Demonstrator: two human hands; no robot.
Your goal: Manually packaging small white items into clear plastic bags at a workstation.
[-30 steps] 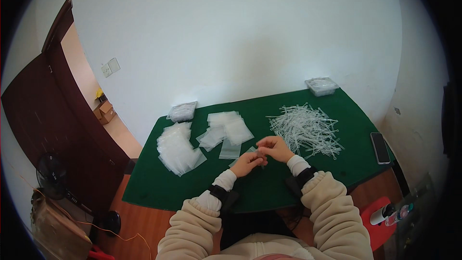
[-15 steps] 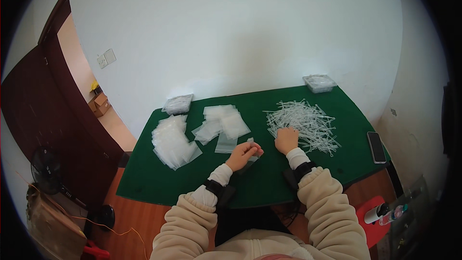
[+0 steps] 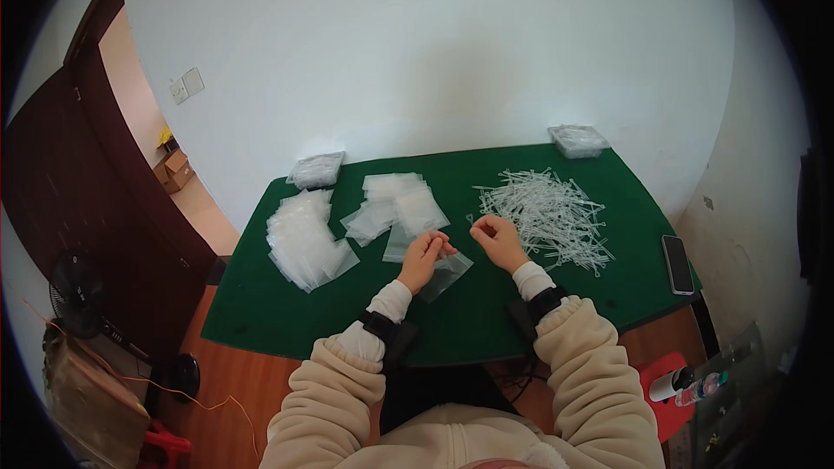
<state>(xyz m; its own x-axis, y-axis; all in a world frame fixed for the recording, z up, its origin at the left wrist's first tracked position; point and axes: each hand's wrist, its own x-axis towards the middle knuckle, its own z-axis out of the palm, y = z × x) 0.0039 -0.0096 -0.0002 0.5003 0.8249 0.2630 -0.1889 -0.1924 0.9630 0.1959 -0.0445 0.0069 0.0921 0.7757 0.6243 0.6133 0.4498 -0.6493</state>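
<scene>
My left hand point(image 3: 420, 262) is closed on a clear plastic bag point(image 3: 447, 276), which hangs out below the fingers over the green tabletop. Just to its right, my right hand point(image 3: 499, 243) pinches what looks like a thin clear plastic stick, its end barely showing at the fingertips. The two hands are close together but apart. Right of them spreads a heap of clear plastic sticks point(image 3: 552, 217) with small ends. Beyond the left hand lies a loose pile of flat clear bags point(image 3: 404, 200).
More bags point(image 3: 304, 243) fan out at the table's left. Packed clear bundles stand at the far left point(image 3: 316, 170) and far right corners point(image 3: 579, 141). A phone point(image 3: 678, 264) lies by the right edge. A red stool point(image 3: 665, 417) with bottles stands below, right.
My right hand has left the edge of the heap and come left toward my left hand, seemingly with a stick. The left hand's bag now shows more of its body.
</scene>
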